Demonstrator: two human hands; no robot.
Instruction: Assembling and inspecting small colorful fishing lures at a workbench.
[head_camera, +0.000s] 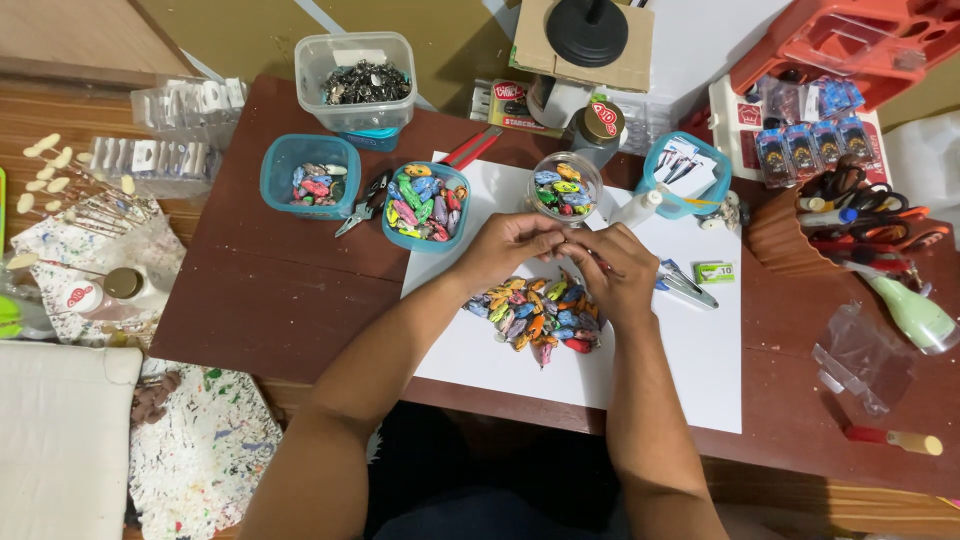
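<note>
Meeting above a heap of small multicoloured painted beads (537, 315) on a white sheet of paper (690, 350), the left hand (510, 245) and right hand (620, 270) touch at the fingertips, both curled closed around something too small to make out. Just beyond the hands stands a clear round plastic jar (565, 187) of similar beads. To its left sits a blue plastic tub (427, 205) filled with more, with small metal pliers (362, 207) beside it.
</note>
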